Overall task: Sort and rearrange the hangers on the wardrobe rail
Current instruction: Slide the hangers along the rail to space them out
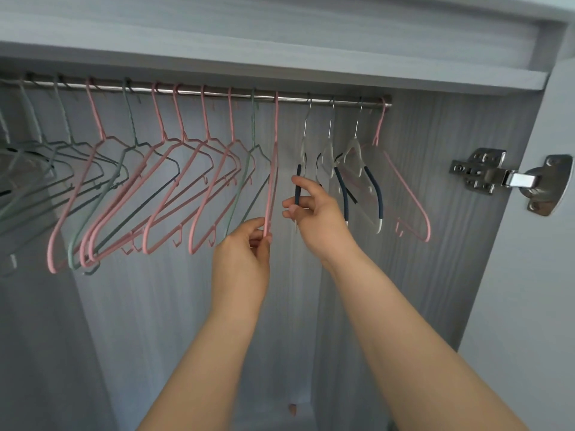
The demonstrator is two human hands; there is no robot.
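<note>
Inside the wardrobe, head view. The rail (345, 102) runs under the shelf (280, 70), and every hanger hangs from it.

Left stretch: a crowded row of pink and green hangers (161, 188), tilted and overlapping.

Middle: one pink hanger (273, 181) hangs edge-on, apart from the row. The left hand (245, 253) pinches its bottom end between thumb and fingertips.

Just right of it is a clear hanger (303, 150) with a dark sleeve (298, 185). The right hand (317, 219) grasps that sleeve between thumb and forefinger.

Further right: two more clear hangers (354, 160), then a last pink one (410, 194) at the rail's end.

A metal hinge (491, 175) sits on the right side wall.
</note>
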